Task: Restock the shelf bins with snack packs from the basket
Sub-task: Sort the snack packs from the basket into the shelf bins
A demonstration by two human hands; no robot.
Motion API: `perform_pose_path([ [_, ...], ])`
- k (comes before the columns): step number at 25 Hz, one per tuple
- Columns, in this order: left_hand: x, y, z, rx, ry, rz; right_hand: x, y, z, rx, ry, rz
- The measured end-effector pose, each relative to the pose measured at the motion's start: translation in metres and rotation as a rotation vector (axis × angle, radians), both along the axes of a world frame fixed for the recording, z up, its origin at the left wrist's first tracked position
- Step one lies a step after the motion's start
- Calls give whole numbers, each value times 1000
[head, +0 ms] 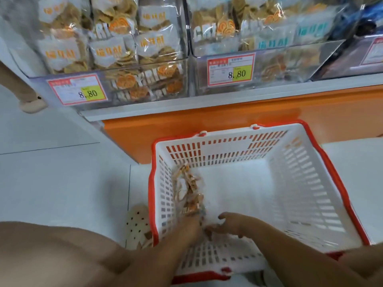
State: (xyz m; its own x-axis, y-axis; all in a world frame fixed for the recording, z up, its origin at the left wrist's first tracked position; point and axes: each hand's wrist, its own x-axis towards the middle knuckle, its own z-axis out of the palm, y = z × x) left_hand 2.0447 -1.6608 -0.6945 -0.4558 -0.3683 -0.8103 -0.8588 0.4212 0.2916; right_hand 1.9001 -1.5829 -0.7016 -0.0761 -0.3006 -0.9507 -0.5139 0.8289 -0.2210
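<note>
Shelf [207, 121], orange-fronted with a pale ledge, ran across the upper half of the frame. It carried two clear bins: left bin [107, 88] at upper left and right bin [279, 69] at upper centre-right. Both were filled with bagged biscuit packs.

Basket [300, 183], white slatted plastic with a red rim, sat on the pale floor [62, 183] at lower centre-right, just in front of the shelf base.

Both forearms entered from the bottom edge into the basket's near-left corner. One snack pack [190, 191] stood on edge against the basket's left wall.

Left hand [189, 228] touched the pack's lower end. It was blurred, so I could not tell its grip. Right hand [228, 223] was just beside it, fingers curled round the pack's lower corner.

Each bin front carried a price tag, one at left [77, 90] and one at right [230, 69], both reading 8.80. A perforated sandal [137, 226] showed just left of the basket.
</note>
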Motion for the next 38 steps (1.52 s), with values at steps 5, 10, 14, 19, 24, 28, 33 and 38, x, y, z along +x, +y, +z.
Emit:
perform_pose_path([
  [5,-8,-4,-8,59,-32,23,18,-6,-11,-70,29,122],
  [10,-13,-14,-5,111,51,78,-13,-6,10,-86,-81,-343],
  [14,-30,-16,23,328,325,361,-50,4,46,-101,-445,-797],
  [19,-47,-19,52,587,578,834,-61,17,80,-312,-358,-887],
  [24,-52,-8,74,564,620,804,-63,28,102,-670,-183,-927],
  [28,-58,-1,83,562,550,863,-62,33,109,-847,-70,-1042],
  [33,-66,-4,90,899,543,1093,-55,39,119,-942,-14,-683],
  [38,-69,-9,91,891,758,1142,-51,48,120,-902,62,-662],
])
